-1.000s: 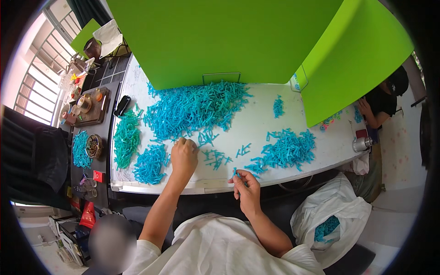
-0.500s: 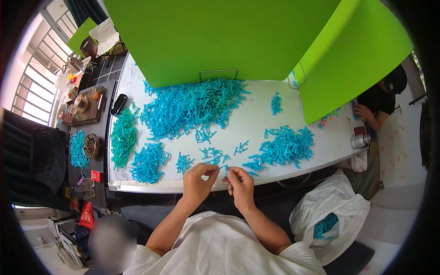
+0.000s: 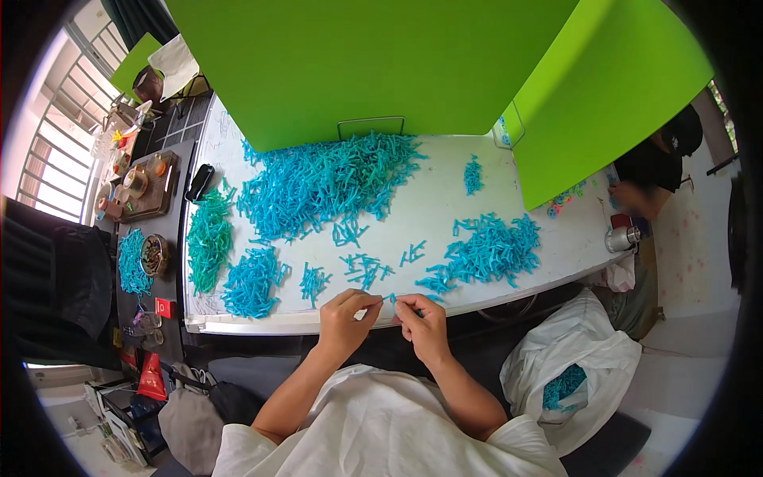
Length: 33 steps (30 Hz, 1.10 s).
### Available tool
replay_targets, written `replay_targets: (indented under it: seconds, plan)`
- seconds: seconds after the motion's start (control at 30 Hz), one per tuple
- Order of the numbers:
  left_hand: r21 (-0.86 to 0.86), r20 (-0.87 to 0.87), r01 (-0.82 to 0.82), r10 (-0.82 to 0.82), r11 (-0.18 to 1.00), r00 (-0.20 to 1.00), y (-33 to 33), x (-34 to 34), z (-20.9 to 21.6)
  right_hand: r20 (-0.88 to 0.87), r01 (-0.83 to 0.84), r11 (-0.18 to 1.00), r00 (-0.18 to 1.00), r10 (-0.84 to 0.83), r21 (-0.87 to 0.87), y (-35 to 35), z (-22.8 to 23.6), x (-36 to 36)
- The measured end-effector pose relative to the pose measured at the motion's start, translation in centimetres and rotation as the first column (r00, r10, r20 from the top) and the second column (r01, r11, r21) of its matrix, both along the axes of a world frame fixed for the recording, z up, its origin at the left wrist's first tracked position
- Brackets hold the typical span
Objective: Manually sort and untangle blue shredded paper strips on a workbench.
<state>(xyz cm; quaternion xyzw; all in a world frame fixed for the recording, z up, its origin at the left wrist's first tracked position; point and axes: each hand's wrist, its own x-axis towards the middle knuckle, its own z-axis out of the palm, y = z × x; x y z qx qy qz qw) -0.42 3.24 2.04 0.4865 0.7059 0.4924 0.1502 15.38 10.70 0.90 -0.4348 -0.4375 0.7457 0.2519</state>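
Note:
At the table's front edge my left hand [image 3: 346, 322] and my right hand [image 3: 427, 327] meet, each closed in a pinch. Between the fingertips shows a small blue plastic piece [image 3: 389, 298], slim and stick-like. Whether it is one piece or two joined is too small to tell. Just beyond my hands, loose blue pieces [image 3: 366, 270] and a small blue heap [image 3: 313, 281] lie on the white table [image 3: 433, 183]. A larger blue heap [image 3: 494, 250] is to the right, another blue heap [image 3: 251, 285] to the left, and the biggest pile [image 3: 318, 191] farther back.
Green pieces [image 3: 209, 242] are heaped along the left edge beside a black case [image 3: 200, 183]. Green panels [image 3: 373, 63] stand across the back and right. A white sack [image 3: 584, 350] holding blue pieces sits at right. Another person [image 3: 648, 187] is beyond the right panel, near a metal flask [image 3: 622, 238].
My hands stay together in a pinch, and the right hand has turned slightly and shifted right. The whole view has shifted a little. The other person's hand is now blurred.

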Motion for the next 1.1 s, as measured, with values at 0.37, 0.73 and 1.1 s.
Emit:
replay_targets:
  seconds: [0.37,0.73,1.1]
  plan:
    - [-0.207,0.803,0.210,0.044,0.955,0.595,-0.9,1.2,-3.2,0.193,-0.098,0.890,0.981,0.011,0.445,-1.7,-0.6,1.3]
    - [-0.117,-0.206,-0.086,0.061,0.989,0.977,0.7,2.9,-1.9,-0.191,0.106,0.934,0.965,-0.180,-0.342,1.1,0.3,3.4]
    - [-0.184,0.360,0.297,-0.217,0.937,0.907,1.0,2.3,3.2,-0.230,-0.073,0.962,0.973,0.011,-0.263,-0.7,1.0,0.2]
